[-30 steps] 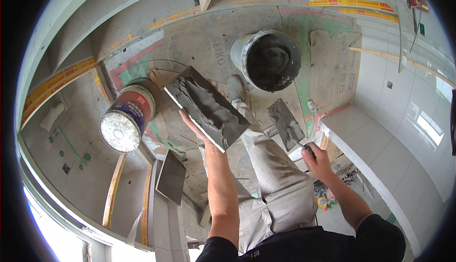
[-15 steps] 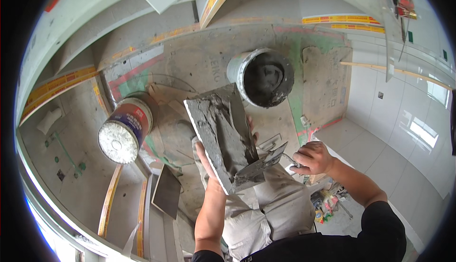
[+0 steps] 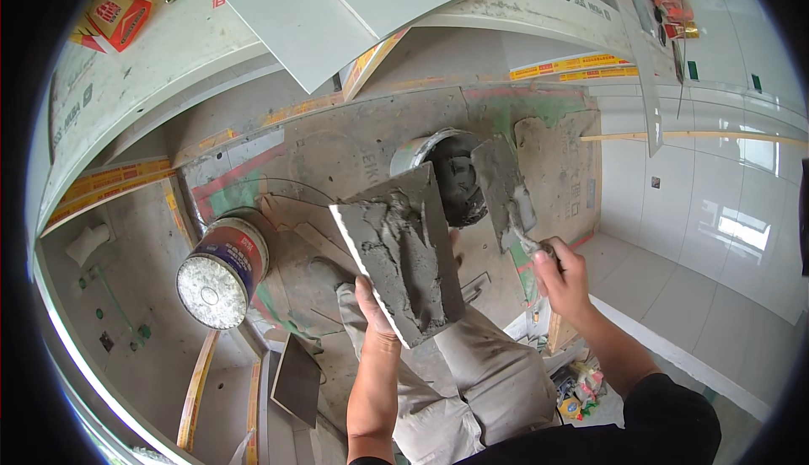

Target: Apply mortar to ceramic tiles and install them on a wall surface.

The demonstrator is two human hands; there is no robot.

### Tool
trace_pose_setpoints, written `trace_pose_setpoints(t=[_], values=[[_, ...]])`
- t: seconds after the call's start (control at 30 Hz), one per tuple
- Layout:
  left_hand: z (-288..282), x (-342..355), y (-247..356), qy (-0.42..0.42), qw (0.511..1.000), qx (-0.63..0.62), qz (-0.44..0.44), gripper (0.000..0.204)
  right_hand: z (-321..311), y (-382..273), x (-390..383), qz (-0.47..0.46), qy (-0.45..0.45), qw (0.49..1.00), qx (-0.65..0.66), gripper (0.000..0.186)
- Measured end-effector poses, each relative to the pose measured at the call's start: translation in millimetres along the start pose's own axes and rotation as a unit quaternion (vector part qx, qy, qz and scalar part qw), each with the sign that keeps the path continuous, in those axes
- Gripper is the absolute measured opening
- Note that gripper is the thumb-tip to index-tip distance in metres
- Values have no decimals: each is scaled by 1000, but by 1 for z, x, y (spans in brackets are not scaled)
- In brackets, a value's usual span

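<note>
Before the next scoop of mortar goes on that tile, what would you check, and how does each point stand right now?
1. Left hand grips the tile from below: ok.
2. Tile tilted, its mortar coat staying on: ok.
3. Right hand holds the trowel by its handle: ok.
4. Trowel blade loaded with mortar: ok.
5. Mortar bucket close behind the tile: ok.
6. Coat covers the whole tile: not ok, ridged and uneven.
</note>
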State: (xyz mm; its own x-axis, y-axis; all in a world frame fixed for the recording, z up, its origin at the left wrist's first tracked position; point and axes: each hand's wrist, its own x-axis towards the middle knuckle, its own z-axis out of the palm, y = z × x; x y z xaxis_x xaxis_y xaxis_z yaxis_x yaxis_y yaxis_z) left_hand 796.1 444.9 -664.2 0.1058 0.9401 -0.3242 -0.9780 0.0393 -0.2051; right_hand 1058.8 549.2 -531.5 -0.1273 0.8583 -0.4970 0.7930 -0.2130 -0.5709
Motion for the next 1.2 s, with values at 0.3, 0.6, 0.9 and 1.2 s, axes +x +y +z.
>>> trace_pose_setpoints(t=[0.3,0.6,0.9,1.2], values=[[-136,-65,-17,223,957,133,-132,115,-8,-50,2,139,-289,945,63,33],[-98,-52,-30,80,980,80,-162,121,45,13,20,-53,-94,989,-104,34],[-130,-71,-15,157,947,238,-146,113,9,3,19,-75,-72,987,-123,38],[-147,-79,-3,129,921,348,-119,94,-34,25,81,180,-299,935,-58,54]])
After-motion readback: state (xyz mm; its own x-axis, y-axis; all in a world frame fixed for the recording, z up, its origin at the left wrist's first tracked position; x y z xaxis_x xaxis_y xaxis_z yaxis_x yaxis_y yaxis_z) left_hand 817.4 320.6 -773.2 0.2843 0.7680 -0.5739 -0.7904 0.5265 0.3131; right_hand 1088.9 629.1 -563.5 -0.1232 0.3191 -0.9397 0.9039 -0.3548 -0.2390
